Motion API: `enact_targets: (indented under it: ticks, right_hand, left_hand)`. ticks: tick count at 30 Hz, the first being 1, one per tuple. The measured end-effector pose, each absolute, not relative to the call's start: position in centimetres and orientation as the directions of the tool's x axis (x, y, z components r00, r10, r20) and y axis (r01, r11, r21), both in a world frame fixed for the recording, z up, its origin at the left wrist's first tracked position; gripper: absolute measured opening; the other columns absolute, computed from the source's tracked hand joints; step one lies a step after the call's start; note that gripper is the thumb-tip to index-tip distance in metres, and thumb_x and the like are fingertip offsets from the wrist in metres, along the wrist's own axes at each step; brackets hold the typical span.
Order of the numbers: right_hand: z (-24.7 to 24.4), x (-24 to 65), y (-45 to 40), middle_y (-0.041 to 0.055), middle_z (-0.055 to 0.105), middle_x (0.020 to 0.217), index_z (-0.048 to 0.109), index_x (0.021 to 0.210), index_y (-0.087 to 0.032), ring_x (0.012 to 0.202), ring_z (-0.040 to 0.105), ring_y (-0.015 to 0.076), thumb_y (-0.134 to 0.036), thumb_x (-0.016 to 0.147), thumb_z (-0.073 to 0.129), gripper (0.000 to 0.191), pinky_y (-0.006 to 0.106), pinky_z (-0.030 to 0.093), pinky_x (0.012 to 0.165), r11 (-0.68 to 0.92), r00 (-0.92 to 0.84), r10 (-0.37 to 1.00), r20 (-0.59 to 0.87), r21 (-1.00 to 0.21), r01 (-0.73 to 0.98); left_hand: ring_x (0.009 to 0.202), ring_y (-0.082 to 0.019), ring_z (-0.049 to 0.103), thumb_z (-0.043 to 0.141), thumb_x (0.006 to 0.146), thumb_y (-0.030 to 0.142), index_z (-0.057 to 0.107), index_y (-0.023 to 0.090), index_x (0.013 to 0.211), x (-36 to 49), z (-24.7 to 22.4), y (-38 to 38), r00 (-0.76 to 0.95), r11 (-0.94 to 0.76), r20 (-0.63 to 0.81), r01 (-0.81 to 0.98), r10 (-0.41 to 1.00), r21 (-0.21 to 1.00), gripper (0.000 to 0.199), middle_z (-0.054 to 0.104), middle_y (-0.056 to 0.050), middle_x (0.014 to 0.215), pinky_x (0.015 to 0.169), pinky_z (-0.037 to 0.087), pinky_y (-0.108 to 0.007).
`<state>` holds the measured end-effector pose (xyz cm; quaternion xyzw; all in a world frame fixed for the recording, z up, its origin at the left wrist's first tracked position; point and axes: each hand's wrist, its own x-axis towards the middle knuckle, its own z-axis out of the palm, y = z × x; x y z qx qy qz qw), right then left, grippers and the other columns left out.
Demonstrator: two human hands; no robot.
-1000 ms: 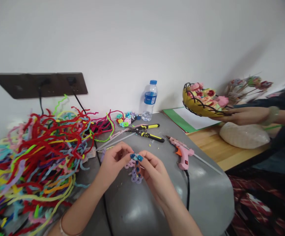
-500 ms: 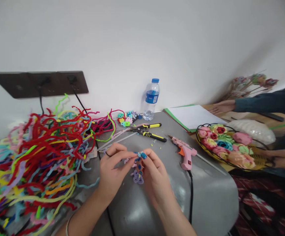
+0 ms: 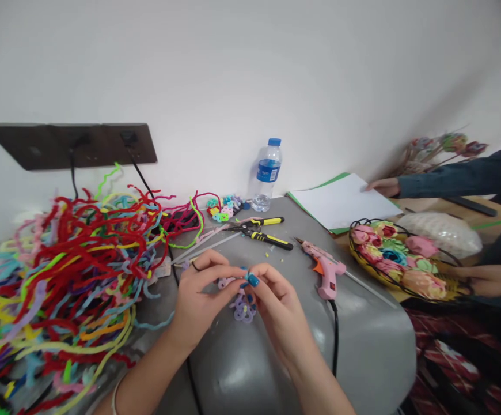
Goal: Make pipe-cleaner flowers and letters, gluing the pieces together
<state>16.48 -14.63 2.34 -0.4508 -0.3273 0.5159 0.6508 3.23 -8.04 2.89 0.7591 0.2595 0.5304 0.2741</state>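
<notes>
Nearest, the person's left hand (image 3: 201, 297) and right hand (image 3: 276, 300) meet over a glossy grey tabletop (image 3: 237, 372), each with thumb and forefinger pinched almost together on a small light-blue fuzzy piece (image 3: 246, 277). That piece sits right between the two sets of fingertips, mostly hidden by them, so its exact shape cannot be told. Just below the pinch is a lavender looped fuzzy flower (image 3: 244, 312), with pale pink fuzzy loops (image 3: 223, 283) beside the left fingers; whether either is joined to the light-blue piece is unclear. The shaping in hand looks partway along: the lavender loops seem formed, while the light-blue piece is apparently being worked. To the left, a big tangled heap of multicoloured fuzzy stems (image 3: 90, 259) appears largely unshaped. A pink glue gun with an orange trigger (image 3: 327, 272) lies right of the hands, untouched, and beyond the fingers rest yellow-and-black-handled pliers (image 3: 272, 240). Farther back, a cluster of small colourful looped flowers (image 3: 222, 209) seems already made, near a clear blue-capped plastic bottle (image 3: 268, 173) by the wall.
</notes>
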Motion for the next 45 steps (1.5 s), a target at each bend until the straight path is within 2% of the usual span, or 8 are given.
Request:
enact_targets:
  ticks: [6,12,17,28,33,45]
  right_hand:
    - [2.7,17.3,-15.1,-0.0015,0.057,0.068,0.066,0.080,-0.021,0.061,0.044,0.0123,-0.046,0.080,0.075,0.027,0.024,0.034,0.056,0.048,0.194,0.981,-0.014,-0.950,-0.308]
    - [2.9,17.4,-15.2,-0.0018,0.054,0.069,0.066,0.080,-0.020,0.061,0.042,0.0117,-0.045,0.082,0.074,0.027,0.023,0.032,0.055,0.065,0.176,0.984,0.011,-0.952,-0.300]
    - [3.1,17.4,-15.3,-0.0018,0.053,0.070,0.064,0.080,-0.019,0.062,0.042,0.0106,-0.043,0.085,0.073,0.026,0.022,0.033,0.056,0.078,0.162,0.986,0.029,-0.950,-0.304]
    - [3.4,16.8,-15.4,-0.0023,0.054,0.069,0.062,0.078,-0.018,0.061,0.043,0.0091,-0.043,0.086,0.071,0.028,0.020,0.034,0.055,0.084,0.170,0.985,0.028,-0.941,-0.328]
    - [3.4,16.8,-15.3,-0.0022,0.055,0.069,0.063,0.077,-0.018,0.060,0.044,0.0086,-0.042,0.086,0.072,0.028,0.019,0.035,0.055,0.094,0.183,0.982,0.036,-0.942,-0.322]
    - [3.7,17.2,-15.5,-0.0026,0.054,0.066,0.061,0.073,-0.018,0.059,0.044,0.0084,-0.040,0.088,0.070,0.028,0.019,0.036,0.054,0.115,0.159,0.985,0.071,-0.952,-0.283]
  left_hand:
    - [0.068,-0.012,0.057,0.076,0.081,0.026,0.079,0.023,0.083,3.2,2.5,-7.9,0.331,-0.663,0.615,0.045,0.715,0.747,0.004,0.062,-0.001,0.074,0.062,0.047,-0.022]
    - [0.068,-0.011,0.057,0.077,0.080,0.024,0.078,0.023,0.082,3.3,2.3,-7.9,0.341,-0.642,0.614,-0.037,0.712,0.766,0.002,0.061,0.000,0.073,0.062,0.046,-0.021]
    - [0.070,-0.011,0.058,0.076,0.081,0.019,0.077,0.022,0.083,3.2,2.4,-8.0,0.348,-0.673,0.653,-0.078,0.672,0.735,0.004,0.061,0.001,0.074,0.063,0.047,-0.020]
    - [0.075,-0.012,0.057,0.077,0.080,0.018,0.076,0.022,0.090,3.1,2.3,-8.3,0.271,-0.715,0.686,0.012,0.675,0.699,0.011,0.060,0.000,0.081,0.065,0.045,-0.021]
    - [0.071,-0.010,0.055,0.077,0.080,0.016,0.076,0.022,0.083,3.2,2.4,-8.2,0.267,-0.747,0.723,-0.020,0.637,0.665,0.006,0.056,0.002,0.075,0.065,0.045,-0.020]
    - [0.070,-0.010,0.056,0.073,0.083,0.014,0.073,0.020,0.083,3.2,2.9,-8.7,0.282,-0.788,0.753,0.019,0.595,0.616,0.006,0.058,0.002,0.075,0.064,0.046,-0.019]
